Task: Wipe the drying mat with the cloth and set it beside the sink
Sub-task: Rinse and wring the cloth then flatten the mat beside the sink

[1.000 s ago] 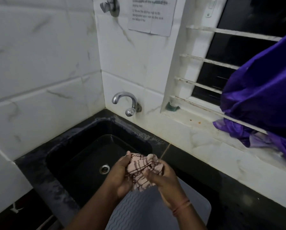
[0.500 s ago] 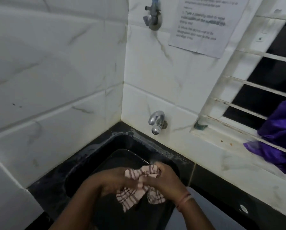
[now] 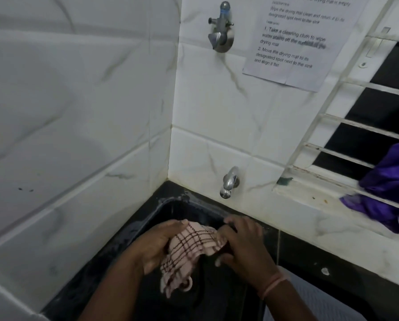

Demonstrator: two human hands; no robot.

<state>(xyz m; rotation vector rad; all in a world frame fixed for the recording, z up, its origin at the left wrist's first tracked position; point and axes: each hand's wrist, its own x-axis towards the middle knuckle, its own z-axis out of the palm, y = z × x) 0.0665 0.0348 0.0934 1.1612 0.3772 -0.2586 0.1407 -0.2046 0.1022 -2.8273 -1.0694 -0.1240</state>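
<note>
Both hands (image 3: 203, 244) clutch the cloth (image 3: 189, 251) over the black sink (image 3: 170, 212) amid white tiles (image 3: 78, 112).

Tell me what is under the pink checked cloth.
Under the pink checked cloth, gripped by both hands, lies the black sink basin. The cloth and hands hide its drain.

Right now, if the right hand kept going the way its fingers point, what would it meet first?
The cloth: the right hand points leftward and already grips its end. Beyond it is the left hand, though depth is unclear.
</note>
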